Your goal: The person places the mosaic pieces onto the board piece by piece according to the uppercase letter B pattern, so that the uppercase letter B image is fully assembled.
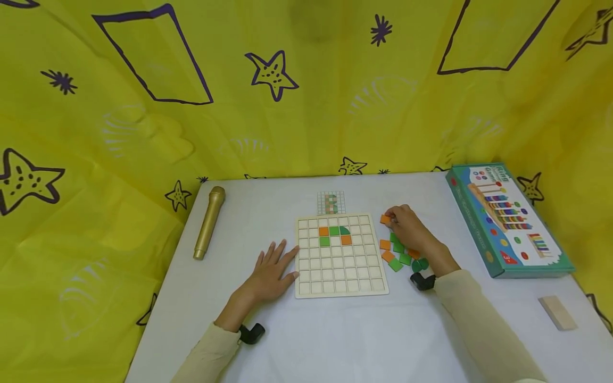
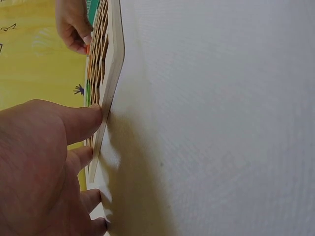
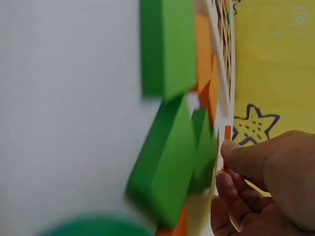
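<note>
My right hand point(image 1: 407, 227) pinches an orange square tile point(image 1: 385, 219) between thumb and fingers, just off the board's right edge; the right wrist view shows this tile point(image 3: 227, 132) edge-on. With fingers spread, my left hand point(image 1: 270, 274) touches the left edge of the wooden grid board point(image 1: 342, 276). In the left wrist view its thumb point(image 2: 83, 120) lies against the board's side. Orange and green pieces, among them a dark green quarter-round piece point(image 1: 344, 230), sit in cells near the board's top. Below my right hand lie loose green tiles point(image 1: 395, 264) and orange tiles point(image 1: 385, 244).
A small pattern card point(image 1: 339, 196) touches the board's far edge. The gold microphone point(image 1: 209, 223) lies at the left of the white table point(image 1: 268, 207). On the right are a green game box point(image 1: 510, 221) and a wooden block point(image 1: 557, 313). Yellow cloth point(image 1: 306, 127) hangs behind.
</note>
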